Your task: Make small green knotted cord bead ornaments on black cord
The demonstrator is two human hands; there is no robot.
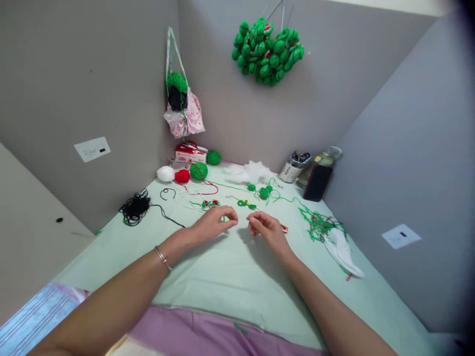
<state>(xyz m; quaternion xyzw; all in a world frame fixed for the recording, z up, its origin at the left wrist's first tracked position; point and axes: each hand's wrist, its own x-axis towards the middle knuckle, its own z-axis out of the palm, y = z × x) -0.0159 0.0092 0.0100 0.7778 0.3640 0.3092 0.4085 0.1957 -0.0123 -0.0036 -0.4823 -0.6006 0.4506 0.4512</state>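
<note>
My left hand (215,221) hovers over the table, its thumb and forefinger brought together in a pinch. A bit of green shows inside the loop of those fingers. Facing it across a small gap, my right hand (269,230) is also closed, thumb against fingertips. Anything held in either pinch is too small to make out. Just beyond the hands lies a thin hook with a yellow part (248,203), beside small green crocheted pieces. Small red-and-green pieces (211,203) lie behind my left hand. An orange-red item (284,228) is partly hidden by my right hand.
Black yarn (136,207) lies at left; white (166,173), red (182,176) and green balls (199,171) stand behind. Further back are stuffing (252,172), a pen cup (293,168) and a phone (318,182). Tangled green yarn (315,225) lies right. Green crocheted pieces (267,52) hang above.
</note>
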